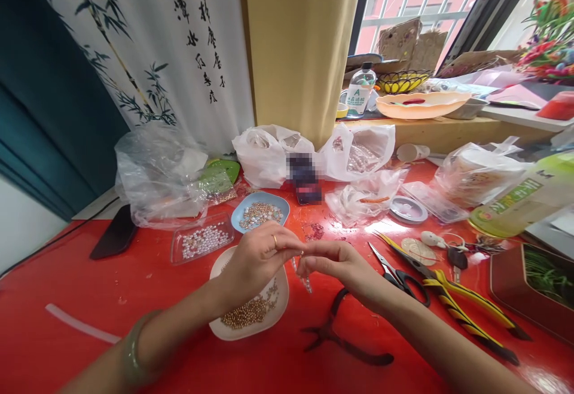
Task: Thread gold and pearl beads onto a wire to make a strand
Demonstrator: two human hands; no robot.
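Note:
My left hand (262, 256), with a ring on one finger, is closed in a pinch over the plate of gold beads. Its fingertips meet those of my right hand (334, 262), which is pinched too. From between them hangs a short strand of clear beads (306, 281); its upper end is hidden by the fingers. Below my left hand lies the cream plate (283, 307) with many small gold beads (246, 314). A blue dish (236, 222) of mixed beads and a clear tray (178, 249) of white pearl beads stand behind. Dark-handled pliers (329, 331) lie beneath my right hand.
Right of my right hand lie scissors (399, 277) and large yellow-black pliers (442, 283). A phone (114, 232) rests at the left. Plastic bags (156, 173) line the back, with a yellow-green bottle (524, 194) and a planter box (511, 280) at the right.

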